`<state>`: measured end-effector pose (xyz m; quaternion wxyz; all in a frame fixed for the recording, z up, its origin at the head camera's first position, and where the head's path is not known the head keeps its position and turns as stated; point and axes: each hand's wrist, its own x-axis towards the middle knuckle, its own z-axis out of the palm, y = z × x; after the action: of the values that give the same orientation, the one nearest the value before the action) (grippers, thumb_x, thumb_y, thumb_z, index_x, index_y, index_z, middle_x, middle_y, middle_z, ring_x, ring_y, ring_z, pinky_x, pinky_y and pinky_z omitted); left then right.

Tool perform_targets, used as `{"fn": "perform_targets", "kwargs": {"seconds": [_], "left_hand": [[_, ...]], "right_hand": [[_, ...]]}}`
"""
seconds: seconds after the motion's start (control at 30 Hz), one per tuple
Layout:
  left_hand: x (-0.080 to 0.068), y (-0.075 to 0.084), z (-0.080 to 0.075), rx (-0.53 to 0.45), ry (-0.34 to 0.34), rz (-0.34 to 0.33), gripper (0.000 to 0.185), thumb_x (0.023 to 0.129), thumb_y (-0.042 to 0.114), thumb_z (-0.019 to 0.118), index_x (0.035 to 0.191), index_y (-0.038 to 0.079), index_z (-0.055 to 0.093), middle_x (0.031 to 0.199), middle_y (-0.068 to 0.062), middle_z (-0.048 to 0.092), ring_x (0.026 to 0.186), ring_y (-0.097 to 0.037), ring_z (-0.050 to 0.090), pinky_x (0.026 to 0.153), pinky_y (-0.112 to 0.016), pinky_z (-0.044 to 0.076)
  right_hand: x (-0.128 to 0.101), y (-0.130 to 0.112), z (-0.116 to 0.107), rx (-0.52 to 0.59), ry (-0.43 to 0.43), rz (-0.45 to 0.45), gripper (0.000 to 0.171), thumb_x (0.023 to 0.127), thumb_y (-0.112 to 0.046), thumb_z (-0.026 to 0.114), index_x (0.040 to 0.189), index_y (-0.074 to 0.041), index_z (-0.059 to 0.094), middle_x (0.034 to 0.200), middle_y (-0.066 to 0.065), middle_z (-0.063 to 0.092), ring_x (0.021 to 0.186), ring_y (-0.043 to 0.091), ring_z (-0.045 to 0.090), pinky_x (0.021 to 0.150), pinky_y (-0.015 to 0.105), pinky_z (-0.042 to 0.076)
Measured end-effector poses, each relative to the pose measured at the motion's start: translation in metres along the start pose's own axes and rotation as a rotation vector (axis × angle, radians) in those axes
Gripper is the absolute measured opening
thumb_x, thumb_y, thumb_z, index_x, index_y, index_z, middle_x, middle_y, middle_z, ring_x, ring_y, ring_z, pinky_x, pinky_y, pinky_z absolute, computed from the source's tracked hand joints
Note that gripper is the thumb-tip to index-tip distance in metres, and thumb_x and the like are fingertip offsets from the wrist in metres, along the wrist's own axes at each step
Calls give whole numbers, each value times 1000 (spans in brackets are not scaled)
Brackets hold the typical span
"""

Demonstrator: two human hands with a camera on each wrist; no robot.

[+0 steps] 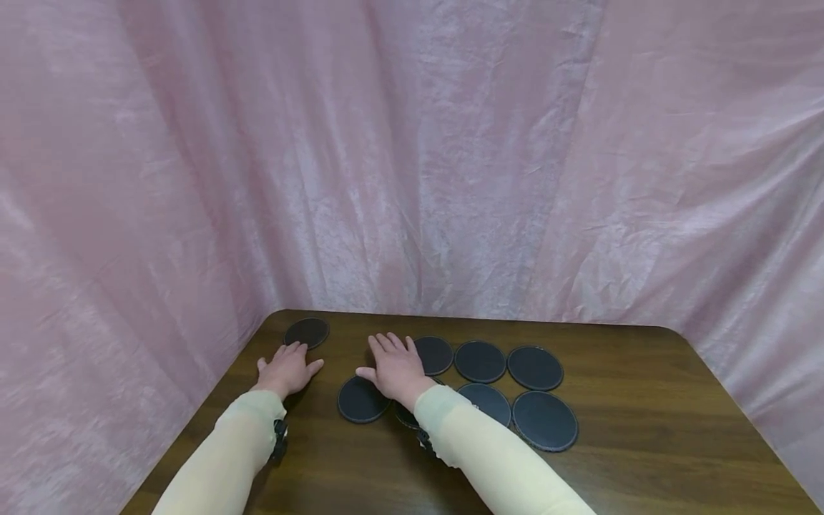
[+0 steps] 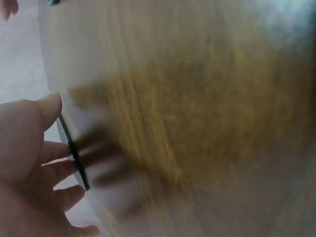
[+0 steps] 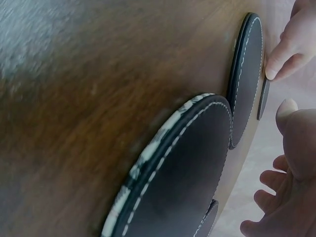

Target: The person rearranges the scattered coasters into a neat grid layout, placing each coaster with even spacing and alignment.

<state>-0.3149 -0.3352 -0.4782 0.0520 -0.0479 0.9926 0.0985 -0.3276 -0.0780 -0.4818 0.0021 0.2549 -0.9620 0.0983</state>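
Observation:
Several round black coasters lie flat on a brown wooden table. My left hand [image 1: 287, 370] reaches to the coaster at the far left corner [image 1: 306, 332], its fingertips at the near edge; whether they press on it I cannot tell. My right hand [image 1: 398, 370] is spread palm down above the table, gripping nothing. Just under its thumb side is another coaster [image 1: 363, 399], and its wrist partly hides one more [image 1: 405, 416]. In the right wrist view, pale stitching rings a coaster [image 3: 173, 173], and the right fingers [image 3: 271, 180] are loosely extended.
Right of my right hand, three coasters stand in a back row, ending with one [image 1: 535, 368]; two more lie in front, the outer one [image 1: 545, 420] farthest right. Pink velvet curtain [image 1: 412, 157] hangs behind and beside the wooden table [image 1: 669, 429].

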Motion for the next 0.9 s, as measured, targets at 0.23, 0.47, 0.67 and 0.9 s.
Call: {"fn": "perform_targets", "kwargs": {"seconds": [0.23, 0.47, 0.67, 0.9], "left_hand": [[-10, 12, -2, 16, -6, 34, 73, 114, 46, 58, 162, -8, 46, 170, -32, 37, 159, -54, 30, 119, -85, 16], [-19, 18, 4, 30, 10, 87, 70, 113, 46, 61, 158, -6, 53, 167, -29, 44, 157, -51, 37, 119, -85, 18], [-18, 21, 6, 56, 96, 151, 59, 112, 43, 66, 151, -1, 63, 154, -27, 59, 142, -51, 54, 115, -82, 28], [-7, 15, -5, -18, 206, 79, 54, 113, 30, 65, 150, -9, 59, 147, -36, 56, 134, -58, 53, 104, -73, 47]], "right_hand": [[0, -1, -2, -1, 0, -10, 77, 112, -62, 51, 174, -18, 37, 177, 4, 38, 165, 26, 30, 132, 54, 22], [-4, -2, -5, 0, 8, -14, 75, 112, -61, 53, 172, -16, 41, 174, 4, 43, 163, 27, 35, 131, 55, 26], [-4, -1, -7, -13, 2, -4, 75, 112, -62, 52, 171, -16, 43, 173, 5, 45, 162, 27, 37, 130, 55, 27], [-6, -3, -8, -4, -11, -1, 75, 112, -61, 52, 171, -15, 43, 172, 5, 46, 161, 26, 39, 130, 54, 27]]}}
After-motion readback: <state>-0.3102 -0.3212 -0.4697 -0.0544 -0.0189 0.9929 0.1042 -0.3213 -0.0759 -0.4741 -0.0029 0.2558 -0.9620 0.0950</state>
